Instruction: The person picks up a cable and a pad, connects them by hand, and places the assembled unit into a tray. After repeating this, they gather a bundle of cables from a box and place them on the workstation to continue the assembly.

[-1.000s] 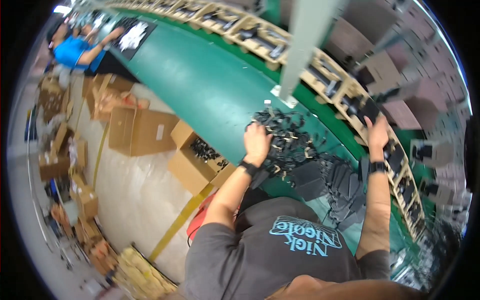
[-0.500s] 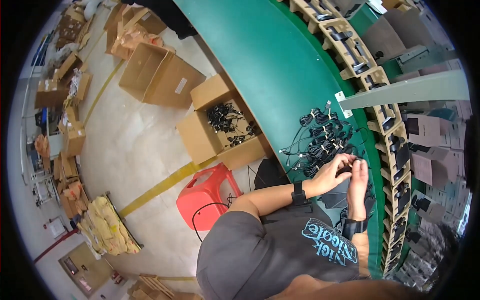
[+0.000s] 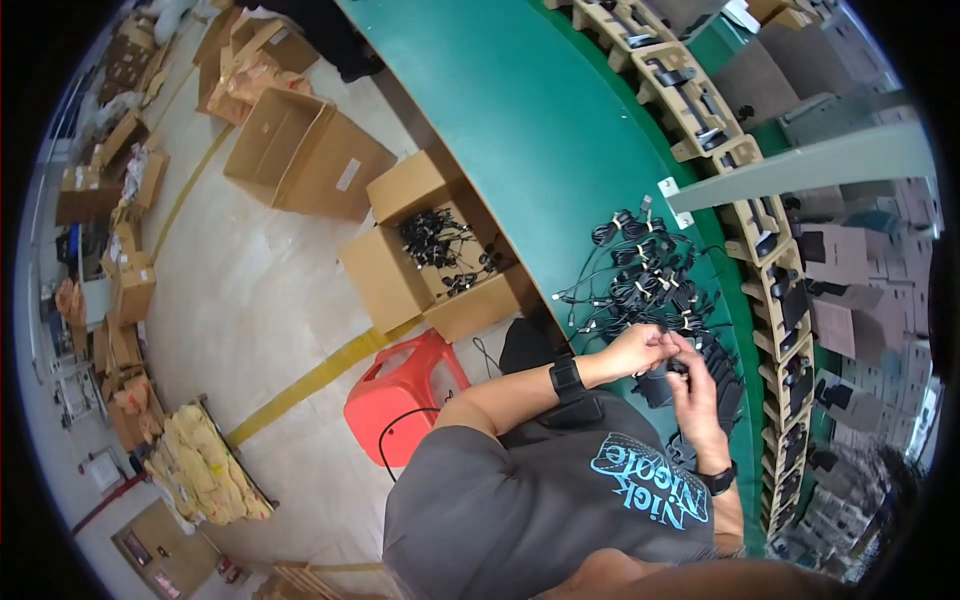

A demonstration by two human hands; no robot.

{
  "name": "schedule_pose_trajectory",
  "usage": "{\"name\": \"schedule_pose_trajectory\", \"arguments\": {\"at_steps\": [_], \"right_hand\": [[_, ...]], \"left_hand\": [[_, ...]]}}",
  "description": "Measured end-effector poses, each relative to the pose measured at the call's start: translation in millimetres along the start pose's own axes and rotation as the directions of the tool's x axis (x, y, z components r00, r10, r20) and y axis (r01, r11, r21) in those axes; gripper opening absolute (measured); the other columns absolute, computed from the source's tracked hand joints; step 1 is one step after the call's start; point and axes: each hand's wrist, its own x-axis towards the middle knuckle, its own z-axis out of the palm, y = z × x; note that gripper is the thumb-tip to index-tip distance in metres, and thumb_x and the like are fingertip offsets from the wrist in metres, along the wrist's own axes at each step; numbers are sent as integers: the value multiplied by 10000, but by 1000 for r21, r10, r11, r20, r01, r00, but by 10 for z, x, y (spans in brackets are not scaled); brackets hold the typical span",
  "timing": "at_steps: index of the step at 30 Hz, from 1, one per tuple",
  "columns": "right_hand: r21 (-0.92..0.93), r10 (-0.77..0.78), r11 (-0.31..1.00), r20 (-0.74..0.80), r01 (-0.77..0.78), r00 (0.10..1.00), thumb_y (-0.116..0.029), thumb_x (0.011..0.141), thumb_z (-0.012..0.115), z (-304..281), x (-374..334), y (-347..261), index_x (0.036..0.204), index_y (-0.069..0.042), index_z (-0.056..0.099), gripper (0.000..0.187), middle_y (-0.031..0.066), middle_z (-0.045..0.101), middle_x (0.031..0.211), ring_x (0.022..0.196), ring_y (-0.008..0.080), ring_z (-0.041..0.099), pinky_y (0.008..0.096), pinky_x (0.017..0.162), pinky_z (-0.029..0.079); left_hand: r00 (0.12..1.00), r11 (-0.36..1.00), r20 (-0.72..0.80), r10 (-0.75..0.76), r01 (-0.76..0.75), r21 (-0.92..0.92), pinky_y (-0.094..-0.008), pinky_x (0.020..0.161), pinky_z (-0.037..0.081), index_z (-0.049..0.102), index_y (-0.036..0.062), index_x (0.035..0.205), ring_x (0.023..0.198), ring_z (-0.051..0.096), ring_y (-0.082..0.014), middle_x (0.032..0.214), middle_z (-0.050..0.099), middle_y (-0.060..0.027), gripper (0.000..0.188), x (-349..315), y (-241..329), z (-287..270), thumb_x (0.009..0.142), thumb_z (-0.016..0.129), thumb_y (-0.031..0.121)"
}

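My left hand [image 3: 636,352] and my right hand [image 3: 697,388] meet over the near end of the green table. The left one is closed, its fingertips pinched on a small black thing that mostly hides behind them. The right hand's fingers curl against the left's, with a dark piece between thumb and fingers; its kind I cannot make out. Just beyond lies a pile of black cables [image 3: 640,285], coiled and bound with pale ties, light plugs sticking out. Black blocky pieces [image 3: 728,385] sit beside and under my right hand.
The green table [image 3: 490,110] stretches away. Along its right run tan moulded trays [image 3: 690,100] with black parts, and a grey metal bar [image 3: 810,175] crosses above. Left of the table stand an open carton [image 3: 380,270] holding black cables, a red stool [image 3: 375,405] and a bigger carton [image 3: 330,165].
Both hands have come slightly left and nearer to me, and the right hand's fingers have bent. Black pieces beside the hands show more. The whole view has shifted slightly.
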Motion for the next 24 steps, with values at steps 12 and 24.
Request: {"name": "schedule_pose_trajectory", "arguments": {"at_steps": [12, 24], "right_hand": [[-28, 434, 818, -626, -575, 647, -202, 845, 556, -924, -739, 873, 988, 1, 530, 250, 111, 507, 614, 553, 166, 463, 306, 526, 402], [6, 554, 489, -775, -872, 305, -325, 799, 566, -2136, -835, 2534, 1013, 14, 565, 401, 231, 605, 868, 864, 368, 580, 417, 755, 459]], "left_hand": [[994, 872, 99, 38, -81, 482, -179, 477, 374, 506, 81, 1047, 550, 454, -39, 683, 489, 30, 235, 203, -64, 101, 828, 584, 113], [988, 781, 77, -134, 58, 622, -188, 468, 365, 483, 51, 1053, 507, 438, -50, 661, 516, -2, 210, 386, -99, 299, 852, 530, 88]]}}
